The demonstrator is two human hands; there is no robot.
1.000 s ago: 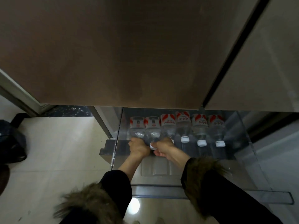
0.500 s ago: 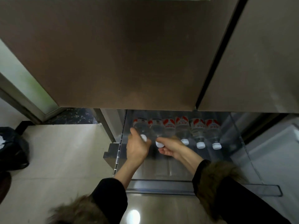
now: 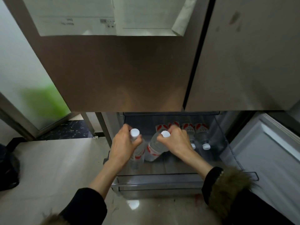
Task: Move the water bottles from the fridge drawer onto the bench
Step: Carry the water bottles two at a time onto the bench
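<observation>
The clear fridge drawer (image 3: 159, 184) is pulled out below the closed brown fridge doors. My left hand (image 3: 124, 146) grips one water bottle (image 3: 138, 153) by the neck, its white cap up, lifted above the drawer's left side. My right hand (image 3: 177, 141) holds a second water bottle (image 3: 154, 149) near its cap, tilted, red and white label showing. Several more bottles (image 3: 201, 133) with red labels and white caps lie in a row at the back right of the drawer, caps toward me.
The fridge doors (image 3: 113, 75) overhang the drawer's back. An open lower door or compartment (image 3: 267, 151) stands at the right. A black bag (image 3: 8, 168) sits on the tiled floor at the left. A glass door (image 3: 24, 78) is at the far left.
Both hands have closed on the two leftmost bottles and raised them out of the row, caps now pointing up. The view has tilted up, showing more of the fridge doors.
</observation>
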